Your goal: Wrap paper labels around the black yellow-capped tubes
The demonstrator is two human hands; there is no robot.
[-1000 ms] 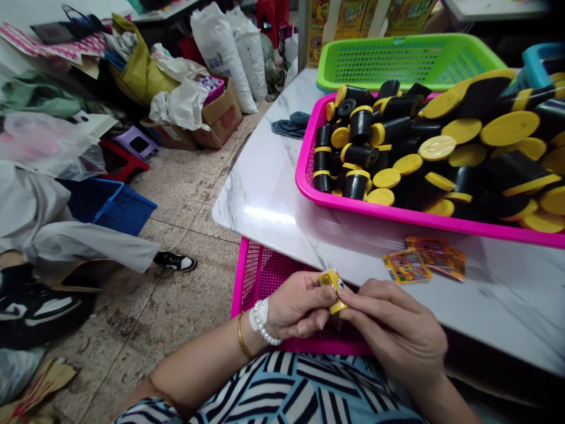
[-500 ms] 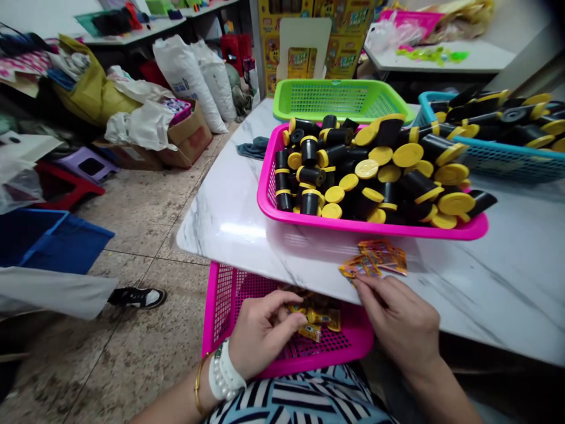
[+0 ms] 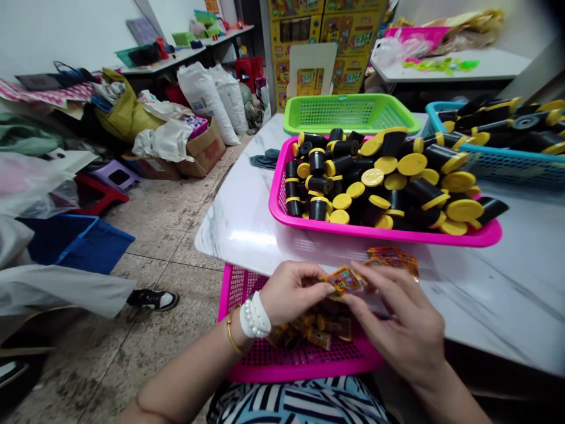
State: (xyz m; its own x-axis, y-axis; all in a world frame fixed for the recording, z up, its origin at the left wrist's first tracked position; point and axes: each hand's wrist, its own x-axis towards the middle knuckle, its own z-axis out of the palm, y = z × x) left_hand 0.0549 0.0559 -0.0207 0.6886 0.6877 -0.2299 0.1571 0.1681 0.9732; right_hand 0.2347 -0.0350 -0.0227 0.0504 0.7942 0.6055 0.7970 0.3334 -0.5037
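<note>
My left hand (image 3: 293, 291) and my right hand (image 3: 404, 324) together pinch a small orange printed card (image 3: 343, 280) at the front edge of the white marble table (image 3: 247, 227). A few more such cards (image 3: 392, 257) lie on the table just behind my fingers. Below my hands a pink mesh basket (image 3: 265, 368) rests on my lap, holding several small folded yellow-orange pieces (image 3: 318, 331). My left wrist wears a white bead bracelet and a gold bangle.
A pink basket (image 3: 388, 234) heaped with black tubes with yellow caps stands on the table behind the cards. A green basket (image 3: 348, 112) and a blue basket (image 3: 498, 162) of tubes sit farther back. Another person's shoe (image 3: 154, 299), a blue crate (image 3: 73, 244), bags and boxes crowd the floor at left.
My left hand dropped a folded yellow piece into the lap basket and came up. My right hand picked a card off the table, and both hands now hold it.
</note>
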